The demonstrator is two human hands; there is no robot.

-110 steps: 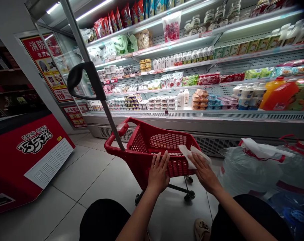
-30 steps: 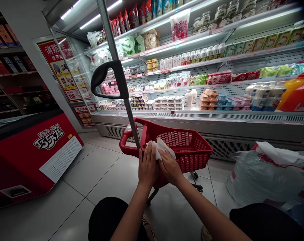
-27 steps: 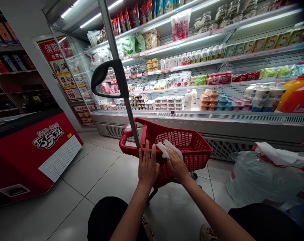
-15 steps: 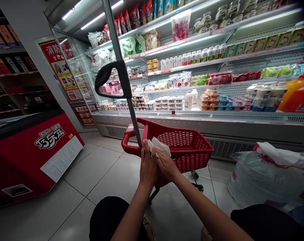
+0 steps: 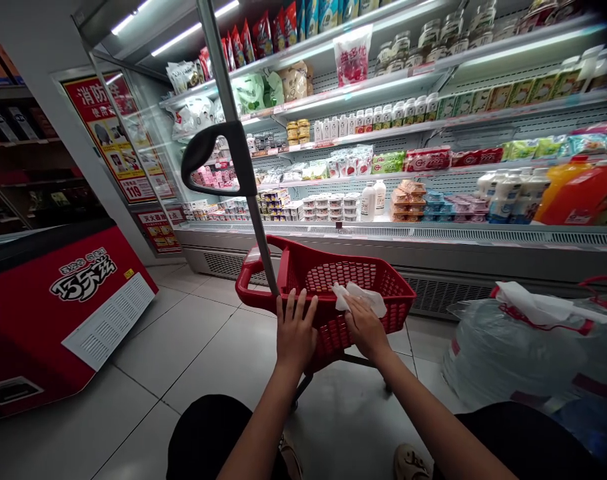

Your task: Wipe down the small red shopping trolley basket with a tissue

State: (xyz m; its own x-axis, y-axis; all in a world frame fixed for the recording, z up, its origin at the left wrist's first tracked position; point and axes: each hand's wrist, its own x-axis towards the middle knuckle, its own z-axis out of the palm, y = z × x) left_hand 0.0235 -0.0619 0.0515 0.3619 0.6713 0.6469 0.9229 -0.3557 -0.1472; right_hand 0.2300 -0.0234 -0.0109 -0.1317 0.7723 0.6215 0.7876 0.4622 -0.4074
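Note:
A red plastic basket cart (image 5: 368, 321) stands in front of me on the tiled floor. My left hand (image 5: 295, 333) rests with its fingers spread on the near side of the basket, beside the foot of the metal pole (image 5: 261, 247), and holds nothing. Further right along the same rim, my right hand (image 5: 364, 325) presses a crumpled white cloth or tissue (image 5: 372, 297) against the red plastic. A black looped handle (image 5: 243, 159) is fixed on the pole above. The visible inside of the basket holds no goods.
Behind the cart runs a lit refrigerated shelf (image 5: 453, 233) of drinks and packets. A red freezer (image 5: 43, 320) stands at left. Large plastic-wrapped bundles (image 5: 513, 353) sit at right. My knees (image 5: 211, 433) flank the near floor.
My right hand has slid right along the basket rim with the white cloth, away from my left hand. My left hand stays near the pole, its fingers now more spread.

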